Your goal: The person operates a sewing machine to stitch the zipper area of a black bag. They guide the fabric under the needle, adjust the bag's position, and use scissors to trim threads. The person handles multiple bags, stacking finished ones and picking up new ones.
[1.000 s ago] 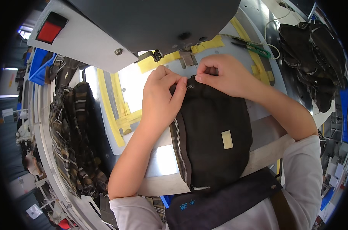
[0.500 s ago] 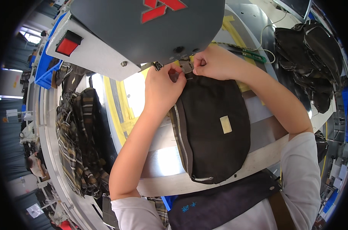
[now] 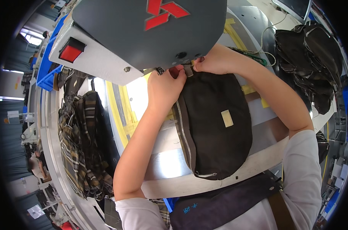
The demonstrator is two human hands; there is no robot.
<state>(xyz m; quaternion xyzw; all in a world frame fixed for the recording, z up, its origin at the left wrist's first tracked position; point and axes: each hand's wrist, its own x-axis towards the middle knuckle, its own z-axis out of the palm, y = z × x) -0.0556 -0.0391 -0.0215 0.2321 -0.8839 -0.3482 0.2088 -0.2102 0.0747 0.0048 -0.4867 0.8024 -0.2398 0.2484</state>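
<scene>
A dark brown cloth bag piece (image 3: 220, 145) with a metal zipper along its left side and bottom, and a small pale tag (image 3: 227, 119), lies on the metal plate under a grey sewing machine head (image 3: 151, 42). My left hand (image 3: 164, 86) is closed on the piece's top left corner. My right hand (image 3: 218, 61) pinches the same top edge a little to the right, beside the small metal clamp (image 3: 188, 69). Both sets of fingertips are close under the head and partly hidden by it.
Plaid fabric pieces (image 3: 82, 145) are heaped at the left, near a blue bin (image 3: 47, 78). Dark bag pieces (image 3: 308, 57) are piled at the right. Green-handled snips (image 3: 260, 59) and a cord lie behind my right hand. A co-worker (image 3: 38, 166) is at the far left.
Both my hands and the top edge of the bag piece have moved away from me, further under the machine head. The view has shifted, showing more of the head.
</scene>
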